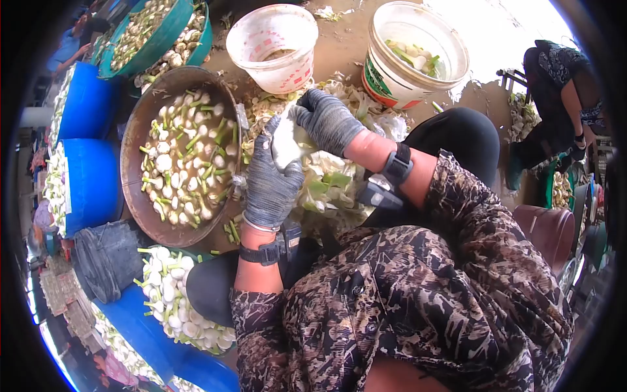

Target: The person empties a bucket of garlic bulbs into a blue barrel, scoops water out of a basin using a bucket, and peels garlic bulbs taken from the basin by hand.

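Both my hands wear grey knit gloves and meet in front of me over a heap of peeled skins point(333, 179). My left hand point(271, 186) is closed around a white garlic bulb point(285, 140), its fingers along the near and left side. My right hand point(330, 121) pinches the upper right of the same bulb, where its pale skin shows. The fingertips partly hide the bulb. Left of my hands, a wide brown basin point(130, 140) holds many garlic bulbs point(176, 176) with short green stems in murky water.
Ahead stand a white bucket point(271, 62) with pink print and another bucket point(392, 85) holding some stems. Blue tubs point(91, 186), a black bucket point(108, 251) and a pile of white bulbs point(173, 294) are at the left. Another person point(555, 98) sits at the right.
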`<state>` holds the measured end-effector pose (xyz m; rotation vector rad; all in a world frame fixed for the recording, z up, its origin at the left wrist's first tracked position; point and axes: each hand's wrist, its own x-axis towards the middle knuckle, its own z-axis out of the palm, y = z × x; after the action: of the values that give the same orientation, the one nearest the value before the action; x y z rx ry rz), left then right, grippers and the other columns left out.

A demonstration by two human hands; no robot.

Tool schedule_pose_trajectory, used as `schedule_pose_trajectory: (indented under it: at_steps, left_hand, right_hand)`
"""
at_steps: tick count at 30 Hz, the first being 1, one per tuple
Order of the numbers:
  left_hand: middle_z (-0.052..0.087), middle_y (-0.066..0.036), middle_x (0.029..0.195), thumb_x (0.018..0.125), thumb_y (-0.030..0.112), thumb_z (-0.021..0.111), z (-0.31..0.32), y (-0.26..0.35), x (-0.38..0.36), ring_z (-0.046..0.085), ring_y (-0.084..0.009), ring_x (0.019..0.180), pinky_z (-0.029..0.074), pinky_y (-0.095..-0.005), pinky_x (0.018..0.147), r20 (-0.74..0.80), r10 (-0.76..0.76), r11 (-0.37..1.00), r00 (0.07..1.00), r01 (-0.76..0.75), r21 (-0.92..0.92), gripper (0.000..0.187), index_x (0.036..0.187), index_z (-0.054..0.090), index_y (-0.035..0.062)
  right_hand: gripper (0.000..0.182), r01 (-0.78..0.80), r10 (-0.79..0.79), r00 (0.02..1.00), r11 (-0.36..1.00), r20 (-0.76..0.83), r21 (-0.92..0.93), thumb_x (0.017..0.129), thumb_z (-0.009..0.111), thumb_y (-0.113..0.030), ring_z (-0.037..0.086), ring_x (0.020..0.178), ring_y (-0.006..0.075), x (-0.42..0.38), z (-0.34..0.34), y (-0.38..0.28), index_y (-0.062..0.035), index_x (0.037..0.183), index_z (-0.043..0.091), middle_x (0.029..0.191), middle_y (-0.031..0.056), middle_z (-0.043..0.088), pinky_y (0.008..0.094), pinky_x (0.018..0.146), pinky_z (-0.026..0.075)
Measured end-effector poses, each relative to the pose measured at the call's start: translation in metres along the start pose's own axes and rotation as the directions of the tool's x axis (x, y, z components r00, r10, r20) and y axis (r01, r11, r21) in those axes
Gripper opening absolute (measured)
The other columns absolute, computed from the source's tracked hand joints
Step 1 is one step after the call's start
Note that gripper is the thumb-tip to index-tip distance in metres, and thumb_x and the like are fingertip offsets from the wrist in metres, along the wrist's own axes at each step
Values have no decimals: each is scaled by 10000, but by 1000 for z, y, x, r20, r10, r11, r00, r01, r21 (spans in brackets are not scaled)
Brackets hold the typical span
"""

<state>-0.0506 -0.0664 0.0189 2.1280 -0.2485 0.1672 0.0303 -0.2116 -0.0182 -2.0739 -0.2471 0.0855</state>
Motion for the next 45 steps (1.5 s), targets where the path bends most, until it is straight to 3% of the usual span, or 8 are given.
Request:
schedule_pose_trajectory:
  at_steps: [7, 9, 13, 22, 27, 30, 33, 45]
  left_hand:
    - [541, -112, 1232, 952, 135, 493, 12, -11, 5, 544, -222, 1140, 463, -373, 940, 2, -252, 787, 968, 206, -581, 351, 1286, 478, 27]
    - [575, -86, 1086, 887, 95, 585, 22, -43, 6, 591, -168, 981, 530, -272, 748, -159, 83, 995, 984, -71, 75, 359, 1226, 513, 2]
    - [590, -67, 813, 936, 155, 439, 30, -73, 24, 554, -169, 707, 465, -273, 622, 108, -205, -93, 973, 91, -992, 212, 994, 579, 7]
    - [554, -104, 1094, 945, 137, 503, 43, -5, 36, 576, -141, 814, 490, -250, 596, -186, -390, 836, 902, 263, -481, 489, 1391, 334, 30]
    - [577, -17, 826, 892, 27, 505, 80, -19, 15, 481, -70, 514, 430, -199, 479, 69, -446, 790, 893, 428, -440, 532, 1395, 333, 60]
    - [570, -14, 821, 874, -14, 477, 74, -22, 13, 452, -46, 494, 412, -188, 438, 168, -531, 671, 830, 533, -515, 503, 1363, 376, 50]
    - [573, -8, 833, 876, -32, 460, 63, -36, 12, 453, -38, 502, 419, -186, 429, 161, -502, 662, 850, 497, -562, 472, 1340, 410, 37]
    - [574, -53, 882, 959, 48, 463, -39, -66, -10, 532, -88, 594, 481, -229, 523, -269, -667, 458, 695, 97, -884, 274, 1227, 497, 5]
  right_hand:
    - [258, -79, 116, 979, 975, 169, -208, 850, 590, -269, 627, 880, 388, 3, -19, 19, -22, 906, 637, 912, 215, 660, 435, 791, 493]
    - [220, -22, 99, 961, 958, 260, -286, 837, 580, -231, 635, 886, 378, -9, -14, 19, -22, 871, 640, 924, 219, 660, 446, 790, 496]
    - [228, 232, 96, 808, 856, 582, -463, 790, 595, -203, 655, 922, 345, -37, -11, 24, -28, 909, 681, 953, 207, 673, 446, 812, 504]
    - [473, -37, -154, 953, 794, 260, 606, 901, 653, -312, 584, 848, 129, -16, -61, -1, -32, 1253, 507, 950, 86, 634, 278, 758, 502]
    - [168, 67, -43, 997, 922, -72, 382, 927, 612, -182, 558, 819, 118, -6, -83, 15, -36, 1009, 616, 906, 43, 633, 283, 727, 479]
    - [189, 218, -659, 689, 586, -302, -781, 945, 527, -165, 612, 728, 299, 26, -146, 50, -3, 1017, 592, 824, 151, 647, 365, 712, 495]
    - [284, -212, -35, 675, 947, -737, -240, 932, 555, -324, 655, 826, 293, 51, -195, 65, -65, 1032, 616, 919, 158, 682, 381, 749, 499]
    - [222, 696, -184, 614, 584, 767, -417, 805, 599, -168, 620, 912, 351, 129, 167, -46, -91, 996, 682, 959, 149, 671, 438, 816, 493]
